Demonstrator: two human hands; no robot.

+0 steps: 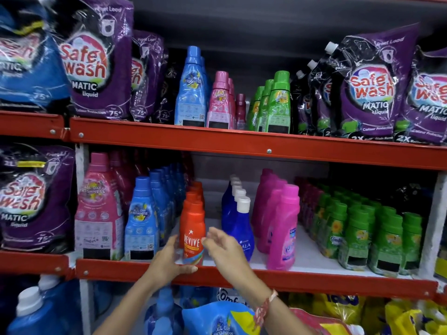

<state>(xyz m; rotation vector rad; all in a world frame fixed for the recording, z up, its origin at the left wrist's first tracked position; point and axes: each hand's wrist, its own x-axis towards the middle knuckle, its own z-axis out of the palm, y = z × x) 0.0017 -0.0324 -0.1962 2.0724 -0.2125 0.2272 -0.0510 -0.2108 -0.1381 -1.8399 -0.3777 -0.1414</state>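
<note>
Flanking orange REVIVE bottle (192, 228): left hand (169, 261), right hand (226, 246); Safe Wash pouch (370, 85) above.

Revive bottle (192, 235), at the front edge of the lower shelf (266, 274): orange-red, white star and lettering, multicoloured stripes at base. Adjacent bottle (239, 228): deep blue, white cap. Shelf edge: red. Pouches (96, 64): purple, red-and-white logo.

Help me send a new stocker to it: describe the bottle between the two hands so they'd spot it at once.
On the red metal rack, take the middle shelf. At its front edge, left of centre, the orange-red bottle stands between the left hand and the right hand. It alone reads REVIVE, heading the only orange row, flanked by light-blue bottles and dark-blue white-capped bottles.
</note>
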